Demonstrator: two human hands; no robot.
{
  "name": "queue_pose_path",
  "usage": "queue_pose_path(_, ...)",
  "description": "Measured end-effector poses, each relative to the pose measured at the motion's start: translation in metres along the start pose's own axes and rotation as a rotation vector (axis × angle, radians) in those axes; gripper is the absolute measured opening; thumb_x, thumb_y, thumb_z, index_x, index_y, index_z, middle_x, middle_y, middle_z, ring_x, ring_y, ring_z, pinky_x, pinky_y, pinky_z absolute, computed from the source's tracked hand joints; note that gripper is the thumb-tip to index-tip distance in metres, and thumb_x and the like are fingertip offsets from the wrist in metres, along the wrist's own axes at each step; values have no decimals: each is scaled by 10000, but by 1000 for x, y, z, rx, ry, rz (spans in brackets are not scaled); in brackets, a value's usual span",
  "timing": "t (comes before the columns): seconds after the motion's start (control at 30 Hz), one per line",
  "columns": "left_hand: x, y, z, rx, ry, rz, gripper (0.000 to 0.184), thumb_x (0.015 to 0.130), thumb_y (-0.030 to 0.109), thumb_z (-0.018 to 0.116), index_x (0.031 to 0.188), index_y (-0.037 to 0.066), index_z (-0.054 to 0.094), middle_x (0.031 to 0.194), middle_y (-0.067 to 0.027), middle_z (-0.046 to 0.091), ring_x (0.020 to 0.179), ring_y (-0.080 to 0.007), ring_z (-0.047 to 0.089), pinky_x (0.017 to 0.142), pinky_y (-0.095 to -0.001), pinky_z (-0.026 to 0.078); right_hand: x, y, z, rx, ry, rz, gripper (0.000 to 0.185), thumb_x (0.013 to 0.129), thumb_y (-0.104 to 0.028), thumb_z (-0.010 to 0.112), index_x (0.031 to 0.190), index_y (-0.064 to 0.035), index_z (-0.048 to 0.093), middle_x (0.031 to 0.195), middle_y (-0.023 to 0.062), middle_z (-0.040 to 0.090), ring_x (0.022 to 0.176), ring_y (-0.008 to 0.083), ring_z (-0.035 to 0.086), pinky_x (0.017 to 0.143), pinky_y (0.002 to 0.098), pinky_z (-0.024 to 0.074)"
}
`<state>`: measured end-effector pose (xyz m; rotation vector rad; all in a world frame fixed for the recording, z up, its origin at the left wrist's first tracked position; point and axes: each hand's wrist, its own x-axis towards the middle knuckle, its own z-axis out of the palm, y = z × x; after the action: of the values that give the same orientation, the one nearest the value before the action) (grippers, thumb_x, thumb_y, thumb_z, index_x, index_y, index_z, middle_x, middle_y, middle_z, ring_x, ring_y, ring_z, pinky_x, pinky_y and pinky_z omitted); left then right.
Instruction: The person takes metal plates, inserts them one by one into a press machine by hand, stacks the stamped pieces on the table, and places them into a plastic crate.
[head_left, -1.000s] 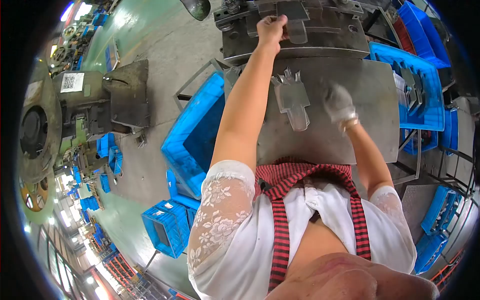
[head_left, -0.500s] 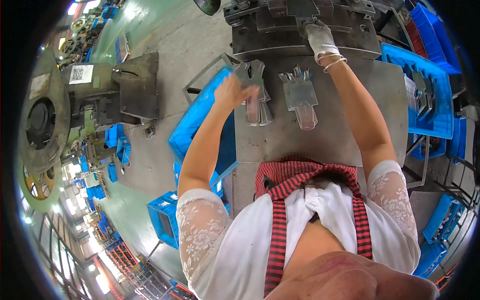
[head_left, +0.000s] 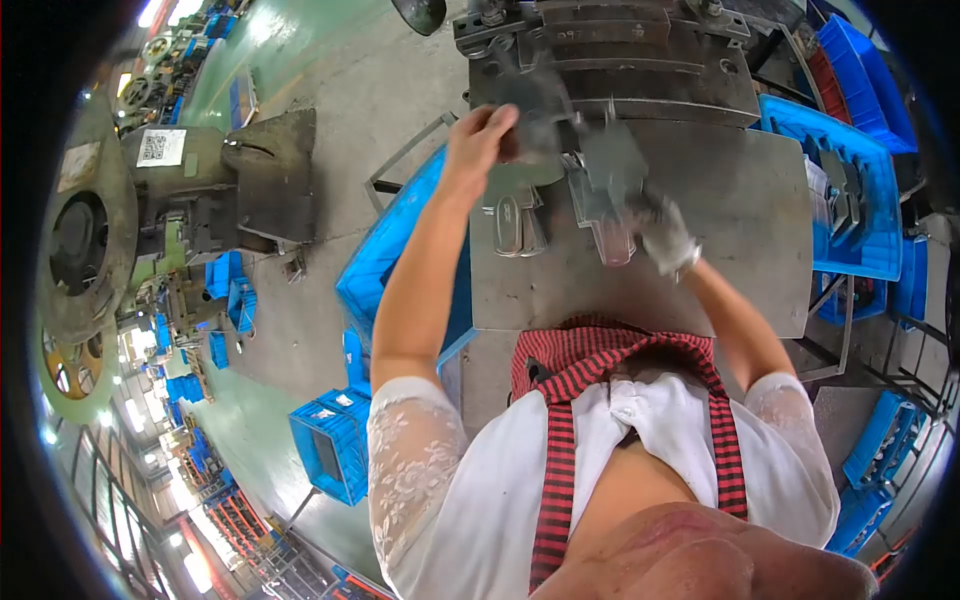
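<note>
My bare left hand (head_left: 478, 150) is raised over the left part of the bench, its fingers closed on a flat metal plate (head_left: 540, 105) that is smeared by motion. In my right hand (head_left: 668, 238), which wears a pale glove with dark fingertips, is another blurred metal plate (head_left: 617, 165). It hovers over the right pile of cut plates (head_left: 612, 245). Below my left hand lies the left stack of plates (head_left: 510, 228), partly hidden by that hand and its plate. Behind both hands stands a heavy steel die (head_left: 640, 65).
The steel bench (head_left: 730, 230) spans the space before me. A blue crate (head_left: 385, 245) stands at its left edge, and another blue crate (head_left: 865, 235) with metal parts is on the right. A machine with a dark wheel (head_left: 80, 240) stands far left.
My right hand has drawn back from the die to the right pile, now with a plate. My left hand has lifted a plate from the left stack and moved it up toward the die.
</note>
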<state>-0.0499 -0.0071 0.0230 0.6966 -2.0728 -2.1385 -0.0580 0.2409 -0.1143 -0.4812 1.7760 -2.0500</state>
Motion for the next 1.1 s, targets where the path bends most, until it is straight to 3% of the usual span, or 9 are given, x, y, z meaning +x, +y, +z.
queue_pose_path(0.1, 34, -14, 48, -129, -43, 33, 223, 786, 221, 565, 782, 2, 524, 607, -47, 526, 496, -118, 510, 446, -252, 447, -29, -54, 0, -1175, -244, 219, 305, 810, -301, 442, 1011, -82, 512, 822, 145, 594, 778, 250, 579, 631, 328, 447)
queue_pose_path(0.2, 53, -13, 64, -236, -86, 69, 209, 794, 210, 553, 788, 3, 521, 605, -51, 530, 508, -124, 530, 443, -259, 462, -1, -74, 0, -1134, 18, 123, 270, 787, -312, 474, 936, -92, 528, 741, 194, 566, 717, 334, 549, 599, 375, 445)
queue_pose_path(0.33, 41, -7, 51, -120, -54, 70, 211, 794, 213, 554, 779, 7, 516, 616, -57, 540, 499, -134, 541, 448, -261, 468, 35, -67, 19, -1027, 69, 205, 396, 758, -441, 453, 853, -68, 547, 789, 169, 578, 742, 336, 552, 652, 410, 434)
queue_pose_path(0.53, 7, -10, 5, -149, 33, 39, 189, 808, 205, 538, 783, 21, 499, 647, -66, 568, 520, -144, 566, 454, -268, 467, 38, 11, 10, -616, 101, -4, 302, 781, -336, 479, 886, -63, 554, 799, 165, 580, 753, 328, 554, 655, 396, 419)
queue_pose_path(0.63, 10, -16, 3, -170, 36, 36, 188, 806, 214, 541, 781, 33, 499, 645, -63, 567, 518, -139, 563, 454, -265, 467, 65, 5, 12, -575, 82, -131, 250, 785, -281, 491, 873, -55, 553, 781, 170, 577, 763, 316, 557, 659, 391, 410)
queue_pose_path(0.8, 19, -13, 29, -191, 9, 37, 179, 795, 218, 556, 768, 48, 509, 621, -41, 552, 501, -133, 550, 450, -254, 465, 60, -74, 16, -1236, -18, -21, 284, 795, -243, 487, 1031, -86, 492, 1114, 128, 483, 892, 265, 528, 750, 319, 442)
queue_pose_path(0.87, 26, -17, 44, -219, -19, 41, 181, 786, 210, 567, 745, 40, 520, 601, -25, 528, 492, -112, 521, 460, -243, 449, 84, -12, -7, -269, 94, -6, 296, 806, -237, 481, 1038, -52, 486, 1070, 123, 507, 884, 220, 532, 757, 308, 435)
queue_pose_path(0.93, 39, -20, 63, -151, -30, 52, 200, 766, 240, 594, 761, 51, 529, 621, -14, 532, 526, -104, 525, 470, -242, 439, 77, -62, -14, -185, 143, 208, 298, 823, -203, 474, 1035, 6, 480, 957, 90, 549, 850, 147, 526, 748, 270, 423)
queue_pose_path(1.1, 97, -15, 98, -10, -17, 118, 181, 747, 230, 616, 758, 58, 560, 640, -7, 547, 526, -100, 509, 473, -242, 415, 117, -71, 11, -176, 251, -280, 286, 818, -180, 471, 1017, 22, 505, 878, 77, 579, 787, 149, 530, 727, 260, 412)
